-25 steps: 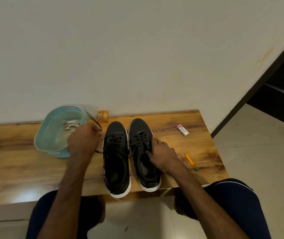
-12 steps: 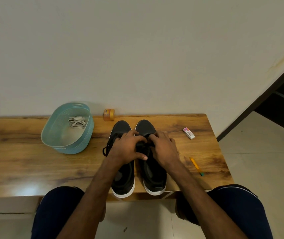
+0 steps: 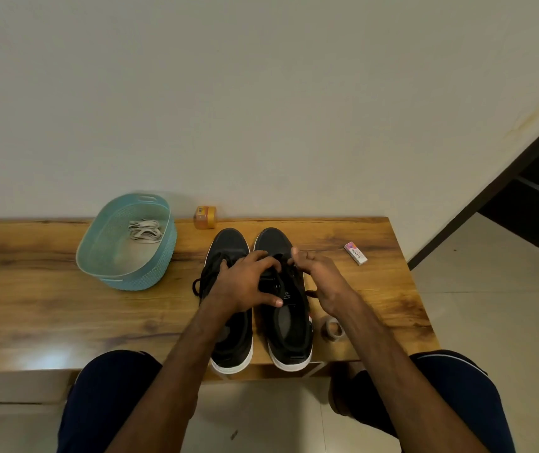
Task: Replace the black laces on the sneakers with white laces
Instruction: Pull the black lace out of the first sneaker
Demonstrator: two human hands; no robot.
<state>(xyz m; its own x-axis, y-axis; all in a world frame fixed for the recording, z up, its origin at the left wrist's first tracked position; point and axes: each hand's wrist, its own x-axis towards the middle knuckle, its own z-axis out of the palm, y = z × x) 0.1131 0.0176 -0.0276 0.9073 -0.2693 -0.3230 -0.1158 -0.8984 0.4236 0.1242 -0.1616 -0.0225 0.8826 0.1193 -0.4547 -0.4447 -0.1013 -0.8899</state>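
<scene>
Barely begun: both black sneakers are still carrying thin black laces. The left hand is clasping the right sneaker at its lacing. The right hand is working there too, its fingers pinching a lace (loosening it, I'd guess). Flat white laces are lying coiled in the perforated teal basket at ten o'clock on the wooden table.

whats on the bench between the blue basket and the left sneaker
Head view: bare bench wood, except a black lace loop beside the left sneaker.
</scene>
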